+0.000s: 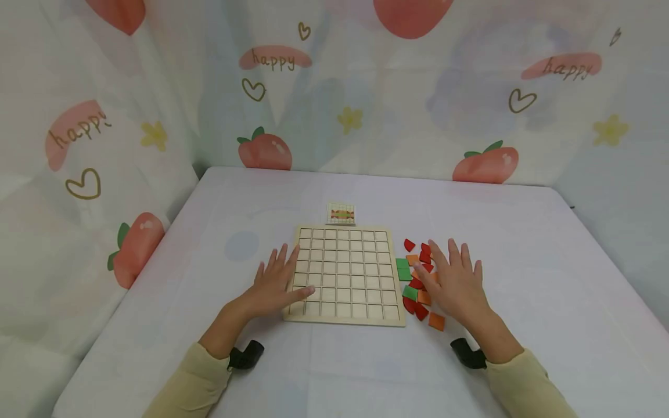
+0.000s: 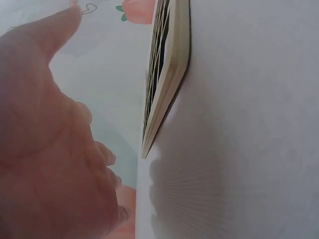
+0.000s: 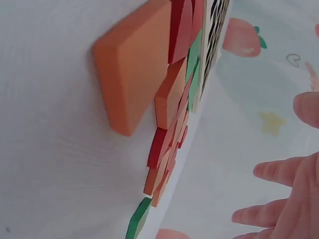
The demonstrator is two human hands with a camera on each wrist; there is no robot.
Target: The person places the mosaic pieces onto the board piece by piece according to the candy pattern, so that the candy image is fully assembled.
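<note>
A pale wooden board (image 1: 344,274) with a grid of square recesses lies flat in the middle of the table; no pieces sit in its cells. My left hand (image 1: 268,289), fingers spread, overlaps the board's left edge in the head view and holds nothing. In the left wrist view, that hand (image 2: 55,134) is raised off the tabletop beside the board's edge (image 2: 172,74). To the board's right my right hand (image 1: 459,285) hovers, spread and holding nothing, over loose red pieces (image 1: 409,245), green tiles (image 1: 403,270) and orange tiles (image 1: 436,321), partly hiding them.
Just beyond the board's far edge lies a small square pattern card (image 1: 342,215) with a red, orange and green design. A white cloth covers the table (image 1: 345,371). Printed curtains (image 1: 366,81) hang behind it and at the left. Black wrist mounts (image 1: 248,355) protrude from both sleeves.
</note>
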